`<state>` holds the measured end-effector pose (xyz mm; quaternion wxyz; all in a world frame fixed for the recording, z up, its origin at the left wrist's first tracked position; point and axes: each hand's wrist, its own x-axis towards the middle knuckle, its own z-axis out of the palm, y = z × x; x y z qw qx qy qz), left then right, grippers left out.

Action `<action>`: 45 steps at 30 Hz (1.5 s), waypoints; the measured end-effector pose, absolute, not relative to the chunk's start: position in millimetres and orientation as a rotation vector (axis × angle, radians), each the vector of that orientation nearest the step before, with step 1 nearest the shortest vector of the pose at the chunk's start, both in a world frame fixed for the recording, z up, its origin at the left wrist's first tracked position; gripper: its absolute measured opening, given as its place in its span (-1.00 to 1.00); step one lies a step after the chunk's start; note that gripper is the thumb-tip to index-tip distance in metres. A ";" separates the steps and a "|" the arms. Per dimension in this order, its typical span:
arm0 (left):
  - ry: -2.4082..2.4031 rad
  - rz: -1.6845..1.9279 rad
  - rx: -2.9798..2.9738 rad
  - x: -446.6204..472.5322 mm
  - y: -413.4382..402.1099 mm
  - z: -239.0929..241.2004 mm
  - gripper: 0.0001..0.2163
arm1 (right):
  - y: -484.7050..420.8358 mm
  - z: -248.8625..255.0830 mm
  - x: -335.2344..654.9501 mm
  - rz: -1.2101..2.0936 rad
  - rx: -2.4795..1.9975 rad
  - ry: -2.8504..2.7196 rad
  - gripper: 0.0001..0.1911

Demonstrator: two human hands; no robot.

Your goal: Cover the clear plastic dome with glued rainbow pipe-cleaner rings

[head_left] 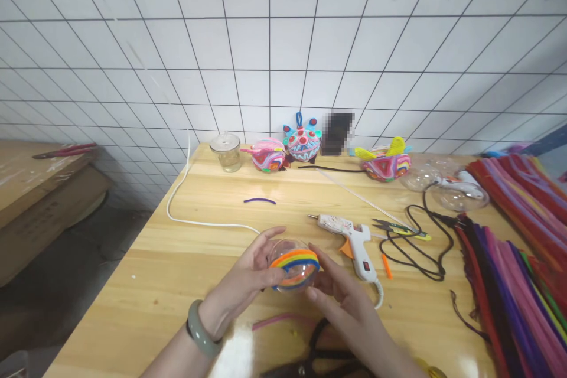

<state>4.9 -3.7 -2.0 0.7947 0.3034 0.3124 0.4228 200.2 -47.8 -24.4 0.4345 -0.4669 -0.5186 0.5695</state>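
A clear plastic ball, wrapped with orange, yellow and blue pipe cleaners, is held above the wooden table. My left hand cups its left side, fingers curled round it. From the right, my right hand touches the ball with its fingertips. A pale green bangle sits on my left wrist. A white hot glue gun lies just right of the ball.
Small snips and a black cable lie beyond the glue gun. Bundles of pipe cleaners fill the right side. Finished decorated balls, a glass jar and clear half-shells line the back. Cardboard boxes stand left.
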 end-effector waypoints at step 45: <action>0.588 1.292 0.369 -16.4 14.2 6.1 -0.55 | -36.6 -12.2 208.0 1.044 -1.330 -1.338 -0.83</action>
